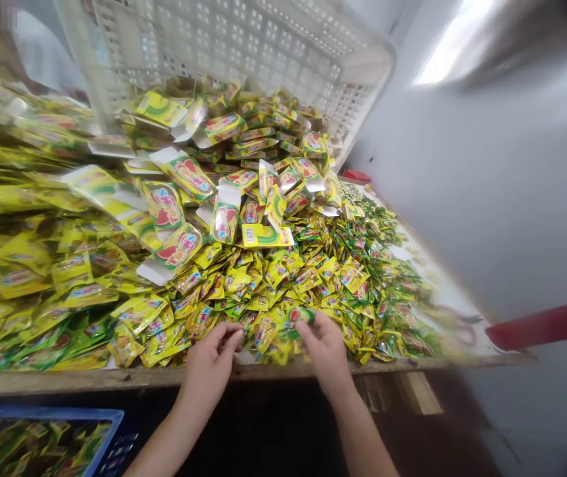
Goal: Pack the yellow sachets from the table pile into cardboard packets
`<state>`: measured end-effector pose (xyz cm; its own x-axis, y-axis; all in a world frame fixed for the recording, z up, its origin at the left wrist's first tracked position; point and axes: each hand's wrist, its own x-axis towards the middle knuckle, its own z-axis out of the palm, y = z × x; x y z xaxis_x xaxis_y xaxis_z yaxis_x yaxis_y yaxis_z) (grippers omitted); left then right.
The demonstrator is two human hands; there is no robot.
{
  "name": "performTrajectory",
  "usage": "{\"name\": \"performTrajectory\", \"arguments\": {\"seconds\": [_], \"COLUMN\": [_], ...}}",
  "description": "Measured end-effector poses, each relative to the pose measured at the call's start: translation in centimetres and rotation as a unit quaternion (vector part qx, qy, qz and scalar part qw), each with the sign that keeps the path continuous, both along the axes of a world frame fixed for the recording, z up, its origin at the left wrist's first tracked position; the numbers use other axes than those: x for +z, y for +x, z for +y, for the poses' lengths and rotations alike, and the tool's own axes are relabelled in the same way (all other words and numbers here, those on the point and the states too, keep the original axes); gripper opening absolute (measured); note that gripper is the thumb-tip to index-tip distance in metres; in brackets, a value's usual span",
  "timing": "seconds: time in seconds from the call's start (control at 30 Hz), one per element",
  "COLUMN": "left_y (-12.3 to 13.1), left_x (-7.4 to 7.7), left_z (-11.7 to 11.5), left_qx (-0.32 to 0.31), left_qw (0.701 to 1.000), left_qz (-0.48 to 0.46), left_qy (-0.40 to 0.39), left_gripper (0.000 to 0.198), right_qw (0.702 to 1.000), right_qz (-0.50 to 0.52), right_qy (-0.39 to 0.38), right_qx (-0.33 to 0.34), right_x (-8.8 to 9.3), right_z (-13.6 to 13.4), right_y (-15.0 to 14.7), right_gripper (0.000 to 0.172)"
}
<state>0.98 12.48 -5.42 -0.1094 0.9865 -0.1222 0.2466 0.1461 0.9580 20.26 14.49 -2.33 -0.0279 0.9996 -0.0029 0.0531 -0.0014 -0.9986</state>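
My right hand (327, 350) pinches a small green candy sachet (297, 315) with a red print, just above the table's front edge. Some yellow sachets under that hand are blurred, and I cannot tell if they are held too. To its left, my left hand (214, 358) has its thumb and fingertips pressed together; whatever they may hold is hidden. Both hands are in front of a wide heap of yellow and green sachets (268, 271). Small open cardboard boxes (184, 175) in yellow and green lie on the heap, several with white flaps sticking out.
Behind the heap a white plastic basket (363, 73) is tipped on its side, spilling boxes. A blue crate (59, 414) with packets stands below the table, at left. On the right are a red-handled object (546, 326) and a pale wall. Part of another person shows at top left.
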Motion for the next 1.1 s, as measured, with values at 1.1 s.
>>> {"name": "performTrajectory", "arguments": {"seconds": [1.1], "left_y": [0.2], "left_x": [3.5], "left_z": [-0.8], "left_qx": [-0.059], "left_qw": [0.984], "left_qz": [-0.168], "left_qy": [-0.004], "left_gripper": [0.026], "right_qw": [0.981], "right_qz": [-0.065], "right_qy": [-0.04], "right_qx": [0.179], "right_x": [-0.9], "right_z": [0.7], "right_y": [-2.6], "right_gripper": [0.019]}}
